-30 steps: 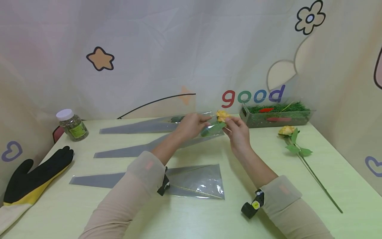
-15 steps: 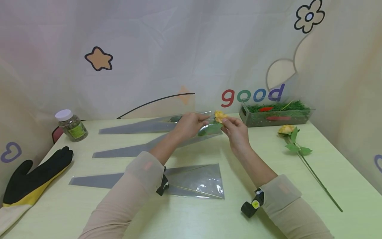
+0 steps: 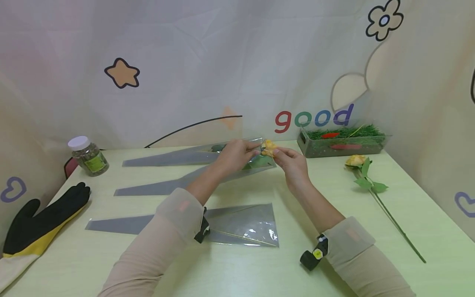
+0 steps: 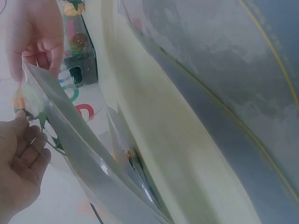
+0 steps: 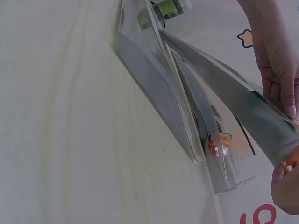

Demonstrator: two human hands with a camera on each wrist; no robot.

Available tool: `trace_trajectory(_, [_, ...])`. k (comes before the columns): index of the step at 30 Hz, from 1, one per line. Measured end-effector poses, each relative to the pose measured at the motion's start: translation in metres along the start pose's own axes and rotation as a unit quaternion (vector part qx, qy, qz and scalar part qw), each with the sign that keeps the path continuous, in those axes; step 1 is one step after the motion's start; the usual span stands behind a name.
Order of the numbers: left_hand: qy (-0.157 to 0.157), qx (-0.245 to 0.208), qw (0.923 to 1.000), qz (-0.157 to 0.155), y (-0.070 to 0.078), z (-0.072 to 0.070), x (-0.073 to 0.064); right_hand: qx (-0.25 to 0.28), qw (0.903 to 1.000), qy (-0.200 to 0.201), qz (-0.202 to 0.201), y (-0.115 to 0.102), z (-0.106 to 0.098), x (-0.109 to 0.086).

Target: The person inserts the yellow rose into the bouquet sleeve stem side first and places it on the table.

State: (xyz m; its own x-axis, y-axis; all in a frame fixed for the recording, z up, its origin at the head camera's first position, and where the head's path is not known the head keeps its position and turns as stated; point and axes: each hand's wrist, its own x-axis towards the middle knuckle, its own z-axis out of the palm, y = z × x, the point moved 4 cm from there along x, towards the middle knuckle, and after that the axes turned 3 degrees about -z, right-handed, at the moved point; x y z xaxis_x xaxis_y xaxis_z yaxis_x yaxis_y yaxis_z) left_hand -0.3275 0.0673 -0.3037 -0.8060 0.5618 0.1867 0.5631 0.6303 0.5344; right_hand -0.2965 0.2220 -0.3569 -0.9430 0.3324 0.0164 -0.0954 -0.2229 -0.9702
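My right hand (image 3: 295, 165) pinches the yellow head of a rose (image 3: 268, 147) at the wide mouth of the middle flower sleeve (image 3: 185, 179), grey below with clear film. Its green leaves show through the film. My left hand (image 3: 235, 156) grips the sleeve's edge at the mouth, thumb beside the rose. In the left wrist view the left hand (image 4: 21, 168) is close under the bloom, the right hand (image 4: 35, 35) above it. The right wrist view shows the sleeve (image 5: 261, 119) raised between both hands; the bloom is mostly cut off at the frame's edge.
A second sleeve (image 3: 159, 160) lies behind, a third flat sleeve (image 3: 245, 225) in front. Another yellow rose (image 3: 391, 214) lies at the right, below a clear box of green grass (image 3: 345, 144). A lidded jar (image 3: 90, 156) and a black-yellow glove (image 3: 48, 218) are at the left.
The right hand has moved slightly left with the rose, bringing its bloom up to the sleeve's mouth and its leaves further inside. The left hand has stayed almost still at the mouth.
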Motion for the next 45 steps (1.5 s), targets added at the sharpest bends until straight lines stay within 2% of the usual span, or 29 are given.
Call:
trace_trajectory(16, [0.0,0.004,1.0,0.001,0.0005,0.0004,0.0012,-0.084,0.9953,-0.017,-0.046,-0.0012,0.0005,-0.0021])
trace_trajectory(29, [-0.001,0.009,0.9998,0.018,0.001,0.0,0.0018,-0.132,0.9902,-0.011,-0.045,-0.0012,0.0007,-0.0025])
trace_trajectory(35, [-0.006,0.008,0.9999,0.013,0.0006,0.0002,0.0026,-0.157,0.9865,-0.01,-0.046,-0.0014,0.0027,-0.0016])
trace_trajectory(45, [0.002,0.006,0.9999,0.013,0.0,0.0011,0.0043,-0.146,0.9882,-0.028,-0.038,-0.0014,0.0047,-0.0034])
